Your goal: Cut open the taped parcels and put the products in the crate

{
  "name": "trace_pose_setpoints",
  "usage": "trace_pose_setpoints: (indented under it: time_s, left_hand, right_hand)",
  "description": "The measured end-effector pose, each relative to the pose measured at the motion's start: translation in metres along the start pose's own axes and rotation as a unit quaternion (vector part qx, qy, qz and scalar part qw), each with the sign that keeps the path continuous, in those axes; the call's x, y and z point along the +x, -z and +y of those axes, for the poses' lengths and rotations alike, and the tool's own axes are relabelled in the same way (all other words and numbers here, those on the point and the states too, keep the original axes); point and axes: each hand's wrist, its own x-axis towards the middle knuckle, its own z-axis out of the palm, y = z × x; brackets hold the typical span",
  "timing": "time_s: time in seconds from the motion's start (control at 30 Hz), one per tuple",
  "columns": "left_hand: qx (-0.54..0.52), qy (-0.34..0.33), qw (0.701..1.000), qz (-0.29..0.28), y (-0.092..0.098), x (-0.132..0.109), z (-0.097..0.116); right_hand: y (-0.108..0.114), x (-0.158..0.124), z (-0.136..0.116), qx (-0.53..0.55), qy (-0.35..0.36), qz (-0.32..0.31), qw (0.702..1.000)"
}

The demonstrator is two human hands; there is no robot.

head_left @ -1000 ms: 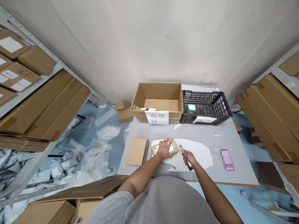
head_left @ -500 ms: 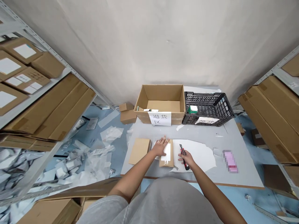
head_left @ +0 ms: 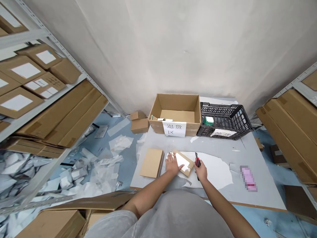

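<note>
My left hand lies with fingers spread on the left part of a small brown box with a white label. The box sits at a slant on the table, partly over a white sheet. At the box's right end, my right hand is wrapped round a red and black box cutter, its tip pointing away from me. A second brown box lies flat to the left of my left hand, apart from it.
An open carton with a paper sign and a black crate holding a green-white box stand at the table's back. A pink pixelated item lies right. Shelves with cartons flank both sides; paper scraps litter the floor left.
The labelled box has turned from straight to slanted, its near end now further right. My right hand has closed more firmly round the cutter, beside the box. The whole view has shifted slightly.
</note>
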Motion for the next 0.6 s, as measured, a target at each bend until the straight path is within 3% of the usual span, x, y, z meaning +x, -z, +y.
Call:
trace_pose_setpoints:
  time_s: [0.07, 0.13, 0.23, 0.3, 0.37, 0.6]
  left_hand:
    - [0.005, 0.058, 0.998, 0.005, -0.012, -0.004, 0.011]
    - [0.024, 0.051, 0.998, -0.006, -0.016, -0.003, 0.014]
    - [0.045, -0.078, 0.996, -0.002, -0.009, 0.005, 0.007]
    - [0.027, -0.199, 0.98, 0.012, -0.001, 0.011, 0.002]
    - [-0.016, -0.27, 0.962, 0.031, 0.005, 0.017, 0.001]
    - [-0.078, -0.244, 0.963, 0.088, 0.008, 0.028, 0.021]
  right_hand:
    - [0.002, 0.003, 0.004, -0.016, -0.009, 0.033, 0.999]
    - [0.001, 0.005, 0.006, 0.005, -0.014, 0.033, 0.999]
    - [-0.004, 0.009, 0.001, 0.063, -0.008, 0.003, 0.998]
    - [-0.005, 0.013, -0.006, 0.098, -0.006, -0.019, 0.995]
    - [-0.003, 0.018, -0.012, 0.138, -0.014, -0.049, 0.989]
    - [0.019, 0.02, -0.006, 0.177, -0.059, -0.091, 0.978]
